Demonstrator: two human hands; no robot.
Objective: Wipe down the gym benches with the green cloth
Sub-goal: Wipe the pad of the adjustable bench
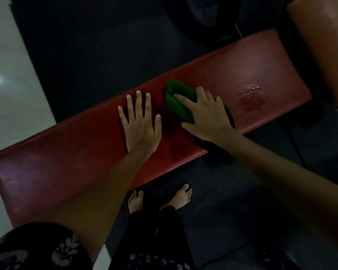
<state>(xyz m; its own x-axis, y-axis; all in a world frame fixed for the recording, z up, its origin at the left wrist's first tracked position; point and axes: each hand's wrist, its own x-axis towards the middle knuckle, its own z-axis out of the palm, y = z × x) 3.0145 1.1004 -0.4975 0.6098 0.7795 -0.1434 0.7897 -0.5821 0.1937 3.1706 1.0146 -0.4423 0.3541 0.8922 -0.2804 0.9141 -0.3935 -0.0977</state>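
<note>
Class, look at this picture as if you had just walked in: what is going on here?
A person stands barefoot at a red gym bench. The right hand holds a green cloth down on the pad, while the left hand lies flat beside it. A wet patch further along the pad is not yet wiped.

Dim light down here, and a dark textured rubber floor mat point(98, 47) covers most of the ground, with a pale glossy tiled floor point(10, 94) lying to the left of the mat and catching a bright spot of light on its surface. At the mat's far edge sits a big dark rounded shape point(201, 18), too shadowy to identify, and off to the mat's right side an orange-brown padded cushion point(324, 49) rises, shining faintly.
</note>
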